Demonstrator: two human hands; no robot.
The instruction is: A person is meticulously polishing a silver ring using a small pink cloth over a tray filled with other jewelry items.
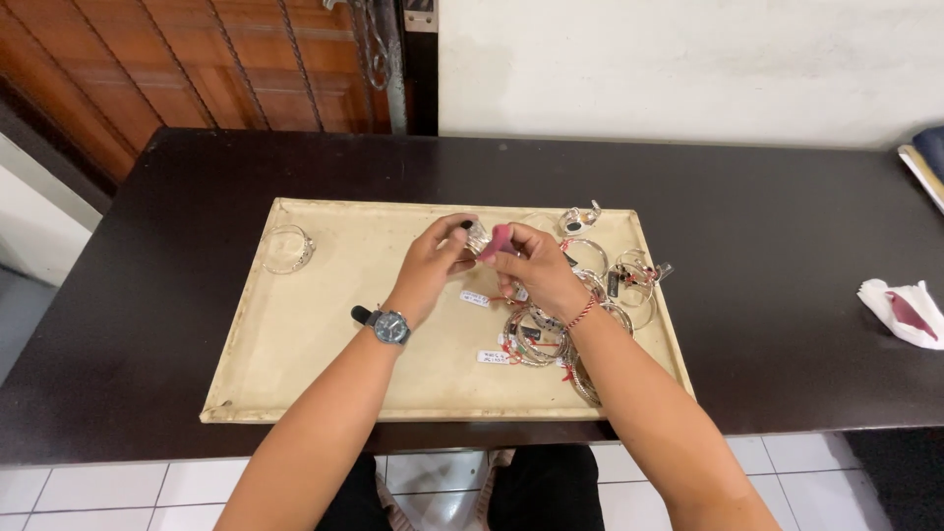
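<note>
Head view shows your left hand (433, 258) and right hand (531, 267) meeting above the far middle of a shallow, cream-coloured rectangular tray (324, 324) that sits on a dark brown table (777, 285). Your left hand, with a dark-strapped wristwatch (389, 325) on its wrist, pinches a small silvery piece of jewellery (476, 237) between thumb and fingertips. Your right hand, wearing a thin red cord bracelet (582, 313), is closed around a small pink cloth (498, 242) pressed against that silvery piece. The piece is held just above the tray, between your two hands.

On the tray beneath and to the right of your right hand lies a heap of silver-coloured bangles with small white tags (565, 324). A single clear-and-silver bangle (288, 249) lies well apart near the tray's far left corner. Over on the right side of the table rests a crumpled white tissue with a dark red patch (905, 313).
</note>
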